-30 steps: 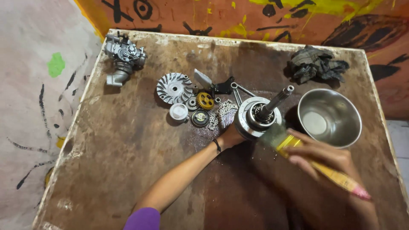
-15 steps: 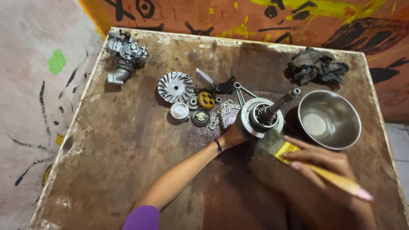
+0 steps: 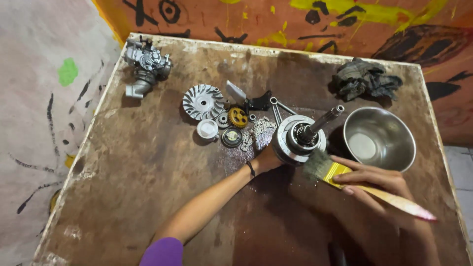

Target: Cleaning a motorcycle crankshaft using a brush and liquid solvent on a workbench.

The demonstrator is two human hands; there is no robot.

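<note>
Worn wooden table [image 3: 148, 187] fills the view, steel bowl [image 3: 379, 138] at the right. Beside the bowl sits the round metal clutch assembly [image 3: 295, 143], shaft [image 3: 322, 119] tilted up toward the bowl; it looks heavy, rigid and probably oily-slick, so the outer rim is the safest grip. Left hand [image 3: 268, 158] clasps that rim from below. Right hand [image 3: 377, 182] is closed around the yellow-ferruled paintbrush [image 3: 340, 173], soft bristles at the drum's edge. Small gears [image 3: 238, 118] lie just left.
</note>
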